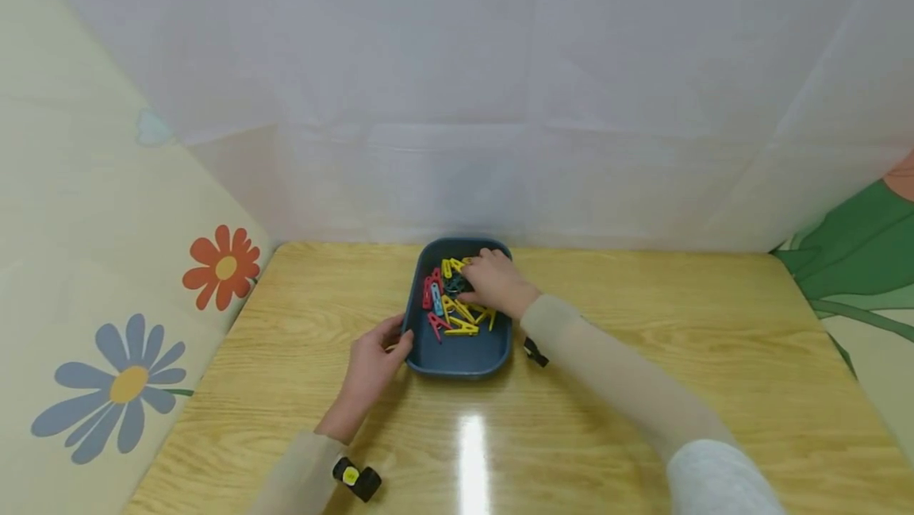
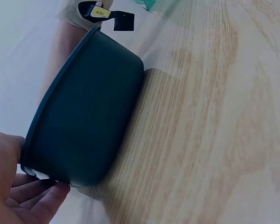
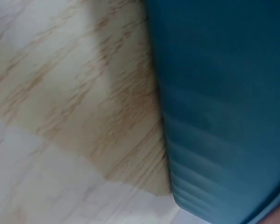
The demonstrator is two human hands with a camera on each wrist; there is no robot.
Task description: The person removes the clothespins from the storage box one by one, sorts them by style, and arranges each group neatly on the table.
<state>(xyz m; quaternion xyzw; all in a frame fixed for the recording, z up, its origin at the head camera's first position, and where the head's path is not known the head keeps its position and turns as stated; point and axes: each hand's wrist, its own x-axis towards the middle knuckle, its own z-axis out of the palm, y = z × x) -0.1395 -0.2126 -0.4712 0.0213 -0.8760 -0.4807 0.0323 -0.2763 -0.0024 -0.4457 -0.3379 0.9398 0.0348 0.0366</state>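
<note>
A dark blue plastic basin [image 1: 457, 363] stands on the table near the back wall. Inside lie yellow clothespins [image 1: 462, 328], pink clothespins [image 1: 428, 293], a light blue clothespin [image 1: 437, 299] and a dark green tangle of small pieces [image 1: 454, 285]. My left hand [image 1: 374, 358] grips the basin's left rim, thumb on top and fingers against the outer wall, as the left wrist view shows too. My right hand [image 1: 494, 281] reaches over the right rim, fingers bent down among the clothespins; I cannot tell whether it holds one. In the right wrist view, the basin's side wall [image 3: 219, 107] hides those fingers.
The wood-grain table [image 1: 643, 324] extends to both sides of the basin. A white sheet [image 1: 457, 102] hangs along the table's back edge. Flower-printed cloth [image 1: 93, 261] covers the left side, and more printed cloth is at the right.
</note>
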